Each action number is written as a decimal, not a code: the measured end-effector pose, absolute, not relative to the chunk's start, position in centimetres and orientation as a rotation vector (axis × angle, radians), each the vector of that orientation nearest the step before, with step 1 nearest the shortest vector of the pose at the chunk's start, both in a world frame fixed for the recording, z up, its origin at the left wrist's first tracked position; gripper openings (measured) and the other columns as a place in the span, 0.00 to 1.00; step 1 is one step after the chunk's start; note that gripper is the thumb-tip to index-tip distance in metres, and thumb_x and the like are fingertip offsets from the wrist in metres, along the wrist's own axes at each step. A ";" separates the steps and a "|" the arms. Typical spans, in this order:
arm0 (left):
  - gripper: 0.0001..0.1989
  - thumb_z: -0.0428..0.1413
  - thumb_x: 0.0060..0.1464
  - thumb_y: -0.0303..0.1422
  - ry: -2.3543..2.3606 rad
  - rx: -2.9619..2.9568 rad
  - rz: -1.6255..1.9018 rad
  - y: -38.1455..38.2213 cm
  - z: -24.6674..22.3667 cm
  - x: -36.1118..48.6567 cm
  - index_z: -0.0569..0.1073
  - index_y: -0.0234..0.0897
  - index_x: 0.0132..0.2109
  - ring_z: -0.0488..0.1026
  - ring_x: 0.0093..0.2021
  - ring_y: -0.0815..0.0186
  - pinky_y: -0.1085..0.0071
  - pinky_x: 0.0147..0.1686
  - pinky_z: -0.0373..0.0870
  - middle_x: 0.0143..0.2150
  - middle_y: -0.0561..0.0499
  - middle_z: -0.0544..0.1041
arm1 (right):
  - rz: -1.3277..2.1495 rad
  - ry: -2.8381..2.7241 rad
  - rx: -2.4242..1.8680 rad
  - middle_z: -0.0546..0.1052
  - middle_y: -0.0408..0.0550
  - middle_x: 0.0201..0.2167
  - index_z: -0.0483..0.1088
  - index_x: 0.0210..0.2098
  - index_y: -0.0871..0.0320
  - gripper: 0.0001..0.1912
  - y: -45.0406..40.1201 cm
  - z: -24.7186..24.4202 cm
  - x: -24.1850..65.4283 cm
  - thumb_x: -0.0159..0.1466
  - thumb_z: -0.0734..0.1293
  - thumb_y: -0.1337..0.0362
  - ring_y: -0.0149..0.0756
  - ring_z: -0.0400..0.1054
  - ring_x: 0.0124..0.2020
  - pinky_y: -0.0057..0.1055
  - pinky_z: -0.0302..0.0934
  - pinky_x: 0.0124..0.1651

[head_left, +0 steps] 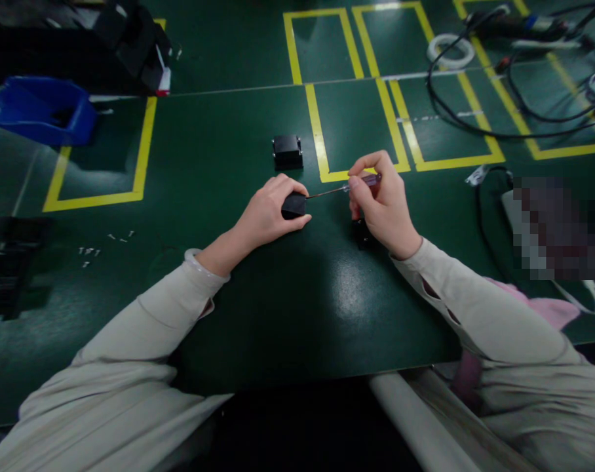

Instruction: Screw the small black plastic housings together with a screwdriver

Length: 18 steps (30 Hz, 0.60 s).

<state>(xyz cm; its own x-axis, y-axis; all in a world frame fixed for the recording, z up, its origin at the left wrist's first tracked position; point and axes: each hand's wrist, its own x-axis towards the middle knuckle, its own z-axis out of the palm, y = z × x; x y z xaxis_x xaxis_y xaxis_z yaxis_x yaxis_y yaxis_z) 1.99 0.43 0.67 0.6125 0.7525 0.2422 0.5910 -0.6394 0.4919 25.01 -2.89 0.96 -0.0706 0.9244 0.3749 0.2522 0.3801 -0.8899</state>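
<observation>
My left hand [272, 211] is closed round a small black block [293, 206] on the green table. My right hand [382, 202] grips a screwdriver [371, 179] with a clear purplish handle. Its thin shaft points left, and the tip meets the right side of the block near my left fingertips. Behind my left hand stands a second black block [287, 151] with small shiny screws at its sides. Another dark piece [361, 233] lies beneath my right hand, partly hidden by it.
Several small screws [88, 252] lie at the left, near dark parts [7, 262]. A blue bin [42, 111] sits back left. Black cables [445, 105] and a white ring [451, 51] lie back right. Yellow tape [322, 144] marks the table.
</observation>
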 end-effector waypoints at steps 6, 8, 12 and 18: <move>0.15 0.60 0.57 0.37 1.072 2.477 0.623 0.4 0.6 2.0 0.73 0.35 0.48 0.72 0.50 0.57 0.62 0.52 0.68 0.47 0.46 0.75 | 0.790 -1.596 -1.116 0.61 0.33 0.15 0.62 0.39 0.52 0.16 -3.1 1.1 25.1 0.71 0.62 0.46 0.24 0.56 0.14 0.28 0.48 0.18; 0.15 0.60 0.56 0.37 1.075 2.476 0.620 0.5 0.6 1.9 0.73 0.35 0.48 0.72 0.49 0.58 0.62 0.51 0.68 0.47 0.46 0.75 | 0.792 -1.576 -1.087 0.61 0.33 0.16 0.61 0.40 0.51 0.16 -3.0 1.0 25.0 0.70 0.63 0.46 0.24 0.56 0.14 0.28 0.49 0.17; 0.15 0.60 0.56 0.37 1.077 2.473 0.616 0.5 0.6 1.9 0.72 0.35 0.48 0.72 0.49 0.57 0.62 0.51 0.68 0.47 0.46 0.75 | 0.794 -1.555 -1.052 0.63 0.34 0.18 0.61 0.40 0.51 0.17 -2.9 0.9 25.0 0.68 0.64 0.45 0.23 0.58 0.15 0.27 0.50 0.17; 0.15 0.60 0.56 0.37 1.077 2.471 0.618 0.4 0.8 2.0 0.72 0.35 0.48 0.72 0.50 0.57 0.62 0.52 0.68 0.47 0.46 0.75 | 0.780 -1.597 -1.112 0.62 0.34 0.14 0.61 0.36 0.52 0.17 -3.1 1.3 25.1 0.70 0.62 0.46 0.23 0.56 0.13 0.28 0.47 0.18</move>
<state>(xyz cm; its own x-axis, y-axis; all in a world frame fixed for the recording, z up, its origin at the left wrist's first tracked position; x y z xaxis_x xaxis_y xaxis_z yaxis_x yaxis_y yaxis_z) 2.02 0.38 0.78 0.6109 0.7538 0.2421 0.5899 -0.6373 0.4959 25.07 -3.08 1.26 -0.0795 0.9286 0.3624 0.2848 0.3696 -0.8845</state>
